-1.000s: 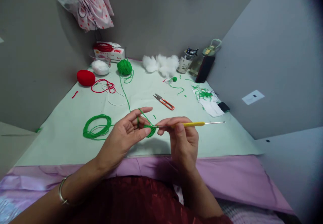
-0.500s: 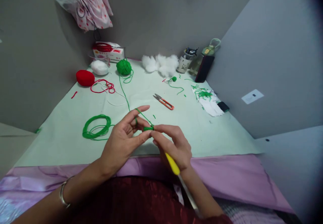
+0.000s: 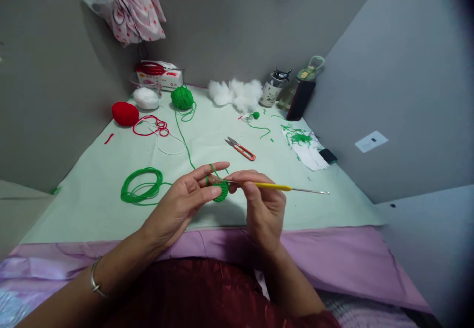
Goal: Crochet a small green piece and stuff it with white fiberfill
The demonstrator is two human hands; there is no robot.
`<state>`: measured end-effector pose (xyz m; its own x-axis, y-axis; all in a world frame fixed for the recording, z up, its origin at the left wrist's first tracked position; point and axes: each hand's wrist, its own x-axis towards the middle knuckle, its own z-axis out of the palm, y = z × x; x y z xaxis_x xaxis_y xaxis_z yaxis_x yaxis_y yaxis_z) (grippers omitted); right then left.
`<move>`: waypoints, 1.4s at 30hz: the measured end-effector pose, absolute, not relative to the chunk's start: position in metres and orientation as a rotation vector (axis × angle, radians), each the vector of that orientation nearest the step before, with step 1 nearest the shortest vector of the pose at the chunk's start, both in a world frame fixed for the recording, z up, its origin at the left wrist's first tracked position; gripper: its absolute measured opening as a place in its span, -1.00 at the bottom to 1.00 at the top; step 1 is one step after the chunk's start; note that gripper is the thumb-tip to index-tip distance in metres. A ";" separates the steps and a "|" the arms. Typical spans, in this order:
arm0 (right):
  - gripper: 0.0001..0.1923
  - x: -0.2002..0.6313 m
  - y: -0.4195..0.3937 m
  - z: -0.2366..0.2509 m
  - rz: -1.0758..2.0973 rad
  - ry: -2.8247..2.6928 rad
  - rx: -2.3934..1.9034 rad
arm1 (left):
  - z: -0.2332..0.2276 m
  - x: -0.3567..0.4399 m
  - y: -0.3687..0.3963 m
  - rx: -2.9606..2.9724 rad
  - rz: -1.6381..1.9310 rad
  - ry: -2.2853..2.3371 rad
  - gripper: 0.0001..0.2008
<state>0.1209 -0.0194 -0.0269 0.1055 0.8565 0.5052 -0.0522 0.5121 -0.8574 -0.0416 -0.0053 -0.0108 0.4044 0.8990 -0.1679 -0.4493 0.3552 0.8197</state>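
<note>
Three grey walls enclose a pale green table strewn with yarn.

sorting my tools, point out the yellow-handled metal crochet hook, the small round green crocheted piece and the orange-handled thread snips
yellow-handled metal crochet hook (image 3: 272,186), head view, on the yellow handle
small round green crocheted piece (image 3: 221,191), head view, on its middle
orange-handled thread snips (image 3: 242,150), head view, on the orange handle
</note>
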 end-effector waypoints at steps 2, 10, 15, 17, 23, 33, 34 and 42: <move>-0.80 0.121 -0.019 -0.030 0.838 -1.256 -0.814 | -0.011 -0.041 -0.005 0.801 0.982 0.704 -0.51; -0.82 0.123 -0.016 -0.034 0.939 -1.195 -0.804 | -0.011 -0.042 -0.006 0.849 0.984 0.681 -0.55; -0.80 0.121 -0.021 -0.034 0.610 -1.429 -0.907 | -0.015 -0.038 -0.008 0.880 1.073 0.754 -0.54; -0.73 0.121 -0.023 -0.038 0.328 -1.603 -0.907 | -0.016 -0.036 -0.008 0.835 1.082 0.754 -0.50; -0.75 0.122 -0.023 -0.035 0.332 -1.441 -0.835 | -0.012 -0.041 -0.002 0.613 0.910 0.652 -0.70; -0.83 0.122 -0.014 -0.032 0.845 -1.239 -0.814 | -0.014 -0.045 -0.008 0.984 1.048 0.769 -0.62; -0.83 0.122 -0.013 -0.033 0.877 -1.210 -0.808 | -0.015 -0.046 -0.008 1.012 1.057 0.787 -0.62; -0.80 0.127 -0.013 -0.031 0.951 -1.212 -0.766 | -0.011 -0.051 -0.004 1.147 1.063 0.862 -0.56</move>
<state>0.1273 -0.0128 -0.0309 0.0786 0.9071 0.4135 -0.1864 0.4208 -0.8878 -0.0514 -0.0035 -0.0115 0.2872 0.9578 -0.0076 -0.2050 0.0692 0.9763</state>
